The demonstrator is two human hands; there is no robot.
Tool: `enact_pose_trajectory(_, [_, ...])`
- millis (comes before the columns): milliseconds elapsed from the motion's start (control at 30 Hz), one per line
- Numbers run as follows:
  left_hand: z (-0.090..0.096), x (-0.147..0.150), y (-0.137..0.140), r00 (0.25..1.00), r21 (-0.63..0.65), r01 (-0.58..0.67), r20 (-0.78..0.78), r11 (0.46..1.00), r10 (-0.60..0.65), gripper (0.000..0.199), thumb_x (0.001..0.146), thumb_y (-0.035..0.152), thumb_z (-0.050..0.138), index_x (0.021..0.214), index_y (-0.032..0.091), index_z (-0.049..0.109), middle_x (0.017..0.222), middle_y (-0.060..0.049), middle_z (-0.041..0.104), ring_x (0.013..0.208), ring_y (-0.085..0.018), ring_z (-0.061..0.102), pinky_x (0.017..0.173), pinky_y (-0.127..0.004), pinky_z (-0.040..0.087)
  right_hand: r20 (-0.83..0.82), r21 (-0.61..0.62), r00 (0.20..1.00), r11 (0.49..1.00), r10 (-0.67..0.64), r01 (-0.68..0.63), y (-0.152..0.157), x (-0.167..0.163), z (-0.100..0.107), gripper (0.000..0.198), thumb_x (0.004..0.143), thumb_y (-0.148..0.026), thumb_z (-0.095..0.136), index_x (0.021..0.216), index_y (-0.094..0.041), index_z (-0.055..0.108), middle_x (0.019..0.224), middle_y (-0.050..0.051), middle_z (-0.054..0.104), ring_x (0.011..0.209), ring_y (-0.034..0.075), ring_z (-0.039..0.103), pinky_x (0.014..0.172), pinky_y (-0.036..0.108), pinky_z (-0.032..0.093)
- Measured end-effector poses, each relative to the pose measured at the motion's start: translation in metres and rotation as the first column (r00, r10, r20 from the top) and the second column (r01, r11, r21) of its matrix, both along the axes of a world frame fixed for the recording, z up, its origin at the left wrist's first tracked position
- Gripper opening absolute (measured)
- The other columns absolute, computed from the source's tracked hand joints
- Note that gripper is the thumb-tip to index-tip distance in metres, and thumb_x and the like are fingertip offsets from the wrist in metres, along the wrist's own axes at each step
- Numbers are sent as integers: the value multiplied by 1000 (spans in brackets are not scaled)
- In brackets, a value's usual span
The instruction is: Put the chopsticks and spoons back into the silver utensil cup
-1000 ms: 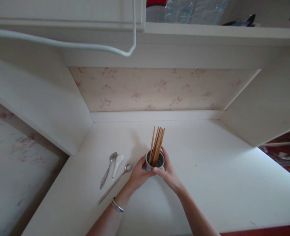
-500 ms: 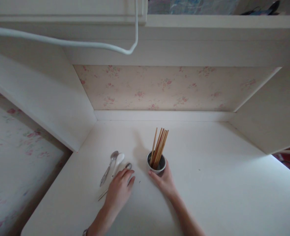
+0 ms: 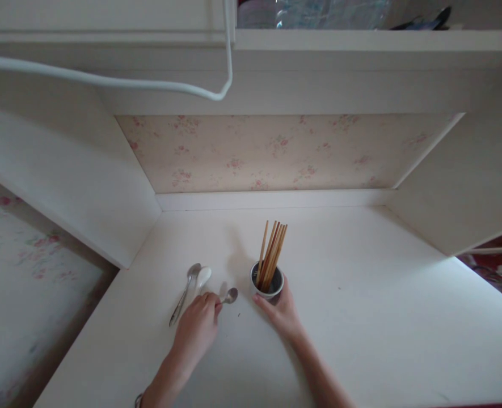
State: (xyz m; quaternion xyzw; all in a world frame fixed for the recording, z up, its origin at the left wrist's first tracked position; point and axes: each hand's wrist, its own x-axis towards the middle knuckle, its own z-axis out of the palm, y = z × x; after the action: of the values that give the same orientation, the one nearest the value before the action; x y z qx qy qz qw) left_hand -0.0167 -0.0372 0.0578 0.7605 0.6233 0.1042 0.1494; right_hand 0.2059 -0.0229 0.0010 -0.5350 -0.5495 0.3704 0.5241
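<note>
My left hand is closed on a small metal spoon, whose bowl points right toward the cup; most of its handle is hidden in the hand. Just beyond that hand lie a white spoon and a metal spoon with an ornate handle, side by side. My right hand wraps round the near right side of a cup with a pale rim and dark inside. Several wooden chopsticks stand in the cup, leaning to the right.
The white desktop runs between side panels, with a flowered wall behind. A shelf crosses overhead, and a white cable hangs at upper left. Dark specks lie on the desktop.
My left hand has closed on the small metal spoon and lifted it, turning its bowl toward the cup. My right hand stays on the cup. The view has shifted slightly.
</note>
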Motion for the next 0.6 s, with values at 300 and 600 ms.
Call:
enact_pose_trajectory(300, [102, 15, 33, 652, 2, -82, 757, 997, 51, 31, 85, 42, 58, 105, 18, 61, 86, -3, 66, 74, -15, 61, 65, -25, 48, -23, 21, 999, 1000, 24, -23, -1, 1, 2, 79, 70, -36, 78, 137, -22, 37, 133, 12, 55, 123, 29, 52, 105, 49, 39])
enact_pose_trajectory(600, [107, 57, 62, 455, 85, -223, 890, 971, 27, 34, 79, 45, 65, 91, 14, 62, 81, -5, 69, 72, -16, 67, 60, -24, 52, 0, 22, 1000, 1000, 21, -21, -1, 0, 7, 79, 70, -37, 78, 137, -22, 38, 133, 12, 56, 122, 29, 53, 105, 49, 38])
